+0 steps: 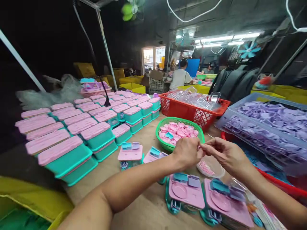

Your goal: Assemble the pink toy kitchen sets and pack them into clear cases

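My left hand point(188, 152) and my right hand point(223, 153) meet above the wooden table point(141, 210), fingers pinched together on a small pink piece between them. Just behind them stands a green basket point(161, 136) of pink parts. Below my hands lie two open teal cases with pink inner trays point(185, 191) carrying blue and purple clips. A small clear dish point(211, 166) of pink bits sits under my right hand.
Rows of stacked teal boxes with pink lids point(72, 140) fill the left. A red basket point(192, 111) of clear plastic pieces and grey trays of purple parts point(268, 121) stand at right. A person in a white shirt point(179, 78) works far behind. Yellow bins sit at lower left.
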Demonstrator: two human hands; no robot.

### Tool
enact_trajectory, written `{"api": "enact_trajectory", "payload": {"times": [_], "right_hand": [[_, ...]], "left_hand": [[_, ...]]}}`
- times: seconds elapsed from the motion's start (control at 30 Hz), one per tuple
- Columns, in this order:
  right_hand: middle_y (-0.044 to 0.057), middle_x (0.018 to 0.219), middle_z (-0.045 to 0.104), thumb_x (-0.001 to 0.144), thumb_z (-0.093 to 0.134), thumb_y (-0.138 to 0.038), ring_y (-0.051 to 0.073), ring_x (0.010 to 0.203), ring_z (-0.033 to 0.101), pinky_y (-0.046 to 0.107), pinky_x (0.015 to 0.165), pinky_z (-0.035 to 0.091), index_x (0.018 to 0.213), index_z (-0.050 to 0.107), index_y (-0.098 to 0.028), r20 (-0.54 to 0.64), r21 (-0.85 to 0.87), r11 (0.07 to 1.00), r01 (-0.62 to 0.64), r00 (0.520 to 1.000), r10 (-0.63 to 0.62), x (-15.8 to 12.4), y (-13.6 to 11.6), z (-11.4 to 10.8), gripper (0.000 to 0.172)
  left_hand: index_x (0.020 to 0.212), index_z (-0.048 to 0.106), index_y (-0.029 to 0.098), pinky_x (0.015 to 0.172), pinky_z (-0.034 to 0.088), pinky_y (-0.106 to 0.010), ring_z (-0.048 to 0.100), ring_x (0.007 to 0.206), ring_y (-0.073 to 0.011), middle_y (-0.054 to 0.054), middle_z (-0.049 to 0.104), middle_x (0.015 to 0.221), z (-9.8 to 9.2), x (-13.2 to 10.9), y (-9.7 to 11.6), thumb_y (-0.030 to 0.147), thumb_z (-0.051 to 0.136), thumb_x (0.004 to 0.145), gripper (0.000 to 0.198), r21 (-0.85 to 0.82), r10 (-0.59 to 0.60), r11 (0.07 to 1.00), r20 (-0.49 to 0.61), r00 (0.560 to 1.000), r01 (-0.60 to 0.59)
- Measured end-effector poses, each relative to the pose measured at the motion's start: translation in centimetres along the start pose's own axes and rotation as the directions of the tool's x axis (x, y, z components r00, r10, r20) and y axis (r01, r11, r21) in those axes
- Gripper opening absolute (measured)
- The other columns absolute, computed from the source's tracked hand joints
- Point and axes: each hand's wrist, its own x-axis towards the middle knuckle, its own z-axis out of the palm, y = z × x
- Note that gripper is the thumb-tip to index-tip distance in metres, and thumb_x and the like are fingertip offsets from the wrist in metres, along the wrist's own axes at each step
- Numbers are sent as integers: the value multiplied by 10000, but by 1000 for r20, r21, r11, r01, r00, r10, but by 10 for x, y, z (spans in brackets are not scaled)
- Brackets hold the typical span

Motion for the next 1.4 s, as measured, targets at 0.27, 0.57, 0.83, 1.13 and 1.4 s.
{"api": "enact_trajectory", "payload": {"times": [0.27,0.57,0.83,1.13,1.4], "right_hand": [[33,710,657,840,621,-564,154,639,589,269,580,462,799,624,-165,-90,-22,988,154,984,-155,-9,-69,52,401],[62,986,708,956,557,-343,218,964,548,395,871,319,942,678,-207,174,-735,483,477,820,-545,-53,-95,108,183],[30,1053,697,963,553,-337,208,975,506,377,783,262,942,692,-238,164,-762,501,411,870,-465,-61,-81,161,172],[50,925,671,947,562,-238,210,882,492,345,742,311,821,668,-178,178,-815,440,378,885,-430,-56,-69,156,175],[43,929,709,920,597,-186,203,869,563,321,737,309,1079,658,-216,198,-704,607,369,923,-332,-53,-52,148,173]], "left_hand": [[753,658,140,614,487,-253,657,668,-179,-65,696,707,-58,-46,-17,189,571,786,106,-297,-105,953,-164,981,52],[670,600,123,487,391,-184,561,535,-110,-17,597,588,-95,-98,-69,382,548,832,311,-669,-247,670,208,946,323],[815,613,149,782,442,-280,545,841,-176,-29,615,831,-54,-151,-114,471,370,933,420,-587,-202,796,-29,979,147],[1181,625,133,1041,427,-374,554,1156,-205,-105,655,1205,-43,-157,-130,325,271,1002,440,-344,-177,934,-219,960,93],[1236,571,78,1022,453,-472,535,1131,-273,-153,620,1219,-20,-181,-103,111,393,918,366,-55,-106,994,-233,967,96]]}}
